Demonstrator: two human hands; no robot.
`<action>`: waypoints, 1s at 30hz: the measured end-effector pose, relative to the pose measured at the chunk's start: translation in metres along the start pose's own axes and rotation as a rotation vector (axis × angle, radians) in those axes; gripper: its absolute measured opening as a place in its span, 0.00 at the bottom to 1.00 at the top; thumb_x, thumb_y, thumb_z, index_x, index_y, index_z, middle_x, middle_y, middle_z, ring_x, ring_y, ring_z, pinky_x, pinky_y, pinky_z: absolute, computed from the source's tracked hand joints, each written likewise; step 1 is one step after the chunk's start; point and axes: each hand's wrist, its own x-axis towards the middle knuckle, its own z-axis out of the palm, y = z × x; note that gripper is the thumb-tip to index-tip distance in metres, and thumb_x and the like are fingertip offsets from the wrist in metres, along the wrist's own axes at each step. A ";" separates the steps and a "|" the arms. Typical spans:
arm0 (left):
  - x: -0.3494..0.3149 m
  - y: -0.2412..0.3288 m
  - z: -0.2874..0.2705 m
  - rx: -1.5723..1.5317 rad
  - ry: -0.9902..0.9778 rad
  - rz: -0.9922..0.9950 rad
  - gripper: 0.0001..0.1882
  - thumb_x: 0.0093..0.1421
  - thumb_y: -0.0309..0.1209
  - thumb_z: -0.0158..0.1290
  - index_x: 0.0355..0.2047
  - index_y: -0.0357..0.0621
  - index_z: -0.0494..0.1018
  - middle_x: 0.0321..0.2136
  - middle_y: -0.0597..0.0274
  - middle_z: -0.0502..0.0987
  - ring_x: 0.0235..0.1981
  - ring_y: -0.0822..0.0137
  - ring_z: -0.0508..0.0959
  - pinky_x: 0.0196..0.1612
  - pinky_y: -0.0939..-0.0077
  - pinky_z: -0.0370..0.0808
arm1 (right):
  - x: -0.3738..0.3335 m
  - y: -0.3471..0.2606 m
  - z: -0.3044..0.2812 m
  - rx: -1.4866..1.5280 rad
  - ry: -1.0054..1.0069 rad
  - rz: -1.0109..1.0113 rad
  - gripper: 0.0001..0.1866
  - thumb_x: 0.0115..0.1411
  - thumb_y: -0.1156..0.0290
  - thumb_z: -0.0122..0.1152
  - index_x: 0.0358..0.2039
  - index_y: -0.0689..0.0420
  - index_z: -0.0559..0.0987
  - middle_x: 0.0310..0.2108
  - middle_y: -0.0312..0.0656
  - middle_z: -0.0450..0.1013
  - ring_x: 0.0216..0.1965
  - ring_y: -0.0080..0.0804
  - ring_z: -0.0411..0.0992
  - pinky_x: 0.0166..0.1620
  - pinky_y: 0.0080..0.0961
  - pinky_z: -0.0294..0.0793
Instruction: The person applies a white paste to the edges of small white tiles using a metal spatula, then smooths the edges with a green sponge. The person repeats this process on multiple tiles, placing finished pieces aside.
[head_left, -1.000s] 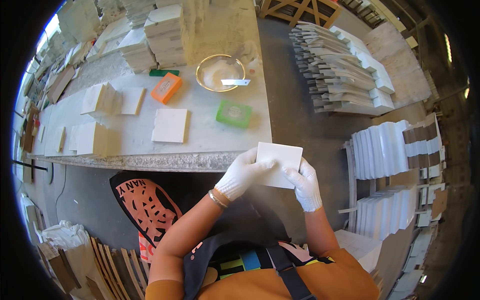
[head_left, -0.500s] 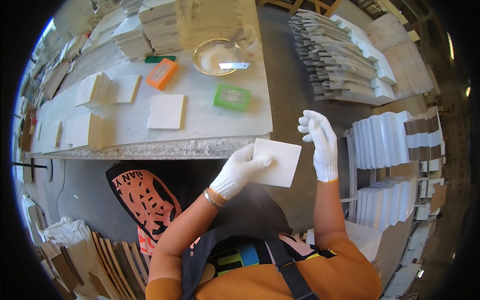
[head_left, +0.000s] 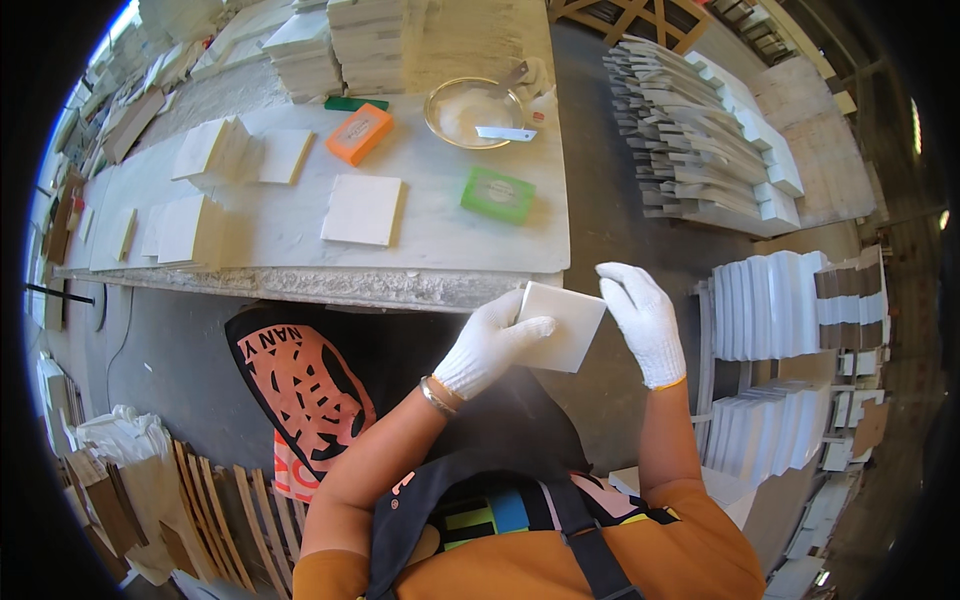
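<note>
Both of my hands wear white gloves. My left hand [head_left: 493, 343] grips a square white tile [head_left: 562, 326] by its left edge, holding it below the front edge of the stone worktable [head_left: 440, 235]. My right hand [head_left: 643, 320] rests its fingers against the tile's right edge, fingers spread. A single white tile [head_left: 362, 209] lies flat on the worktable ahead of me.
On the table sit an orange block [head_left: 359, 133], a green block [head_left: 498, 194], a metal bowl with a scraper [head_left: 474, 110] and stacks of tiles [head_left: 210, 150]. Rows of white tiles [head_left: 770, 305] stand on the floor at right. An orange-and-black bag [head_left: 300, 385] lies at my left.
The right hand had lifted off the tile and is now back against its right edge. The tile has stayed in my left hand, shifting slightly right.
</note>
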 end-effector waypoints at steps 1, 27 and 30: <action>0.000 0.002 0.000 -0.027 0.001 0.001 0.24 0.67 0.37 0.60 0.57 0.34 0.73 0.48 0.62 0.80 0.47 0.74 0.78 0.53 0.75 0.74 | -0.007 0.019 -0.005 -0.060 0.017 0.007 0.14 0.66 0.64 0.60 0.48 0.56 0.83 0.44 0.46 0.81 0.45 0.42 0.80 0.48 0.32 0.77; 0.021 0.003 -0.006 -0.386 0.144 -0.046 0.16 0.73 0.44 0.52 0.45 0.44 0.77 0.40 0.70 0.79 0.41 0.77 0.76 0.49 0.76 0.74 | -0.043 -0.014 0.027 0.968 -0.139 0.426 0.20 0.67 0.69 0.61 0.55 0.68 0.79 0.47 0.42 0.79 0.48 0.26 0.75 0.55 0.25 0.72; 0.023 -0.008 -0.008 -0.321 0.129 -0.044 0.17 0.72 0.44 0.54 0.47 0.43 0.77 0.41 0.70 0.79 0.42 0.76 0.76 0.48 0.77 0.73 | -0.041 -0.011 0.028 1.036 -0.092 0.433 0.20 0.67 0.69 0.61 0.55 0.68 0.78 0.47 0.43 0.79 0.48 0.28 0.76 0.55 0.27 0.73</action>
